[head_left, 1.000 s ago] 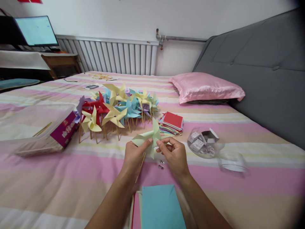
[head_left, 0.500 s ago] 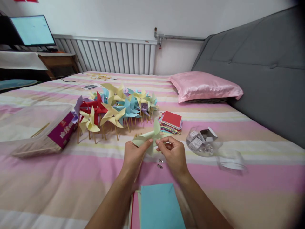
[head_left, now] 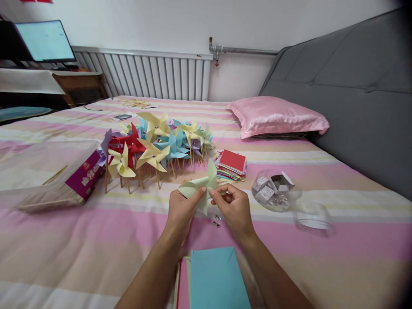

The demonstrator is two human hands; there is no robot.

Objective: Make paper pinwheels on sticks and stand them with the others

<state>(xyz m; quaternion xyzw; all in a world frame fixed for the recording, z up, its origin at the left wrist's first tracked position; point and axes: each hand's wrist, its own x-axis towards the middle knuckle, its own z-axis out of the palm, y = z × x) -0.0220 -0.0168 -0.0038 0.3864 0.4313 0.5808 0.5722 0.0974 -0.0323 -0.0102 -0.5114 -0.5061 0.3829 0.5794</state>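
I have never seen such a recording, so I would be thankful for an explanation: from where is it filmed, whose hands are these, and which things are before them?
There is no machine here. You look through one camera worn on a person's head, facing forward and down, so the two bare hands are that person's own. The left hand holds a pale green paper pinwheel. The fingertips of the right hand meet near its middle; whether they pinch something small is hidden.

The surface is a bed with a striped cover. On it stand many coloured pinwheels on sticks, a stack of paper squares with red on top, a clear container with small boxes, and, nearest the camera, blue paper.
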